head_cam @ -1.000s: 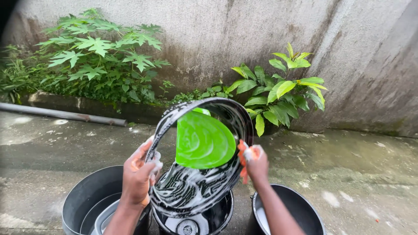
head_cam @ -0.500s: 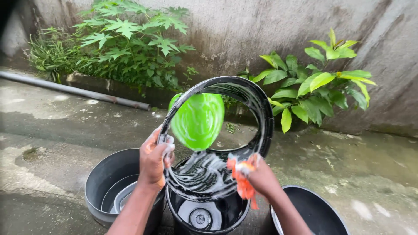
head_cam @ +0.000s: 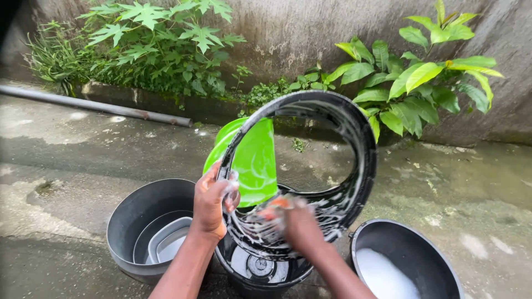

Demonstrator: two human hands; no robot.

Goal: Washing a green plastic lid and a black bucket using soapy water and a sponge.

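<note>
My left hand (head_cam: 212,200) grips the left rim of a black soapy bin lid (head_cam: 354,160) with a round opening and a green swing flap (head_cam: 249,160) hanging in it. The lid is held upright over a black bucket (head_cam: 260,271). At the lid's lower inner edge, my right hand (head_cam: 293,224) presses an orange sponge (head_cam: 274,206) into the suds. Foam covers the lid's black ring.
A grey bucket (head_cam: 133,221) with smaller containers nested inside stands at the left. A black bucket of soapy water (head_cam: 404,260) sits at the right. Wet concrete ground, a grey pipe (head_cam: 94,106), leafy plants (head_cam: 421,83) and a stained wall lie beyond.
The lid has turned, so the green flap sits more edge-on at the left. My right hand has moved left from the lid's right edge to its lower inner rim. The view shifted right.
</note>
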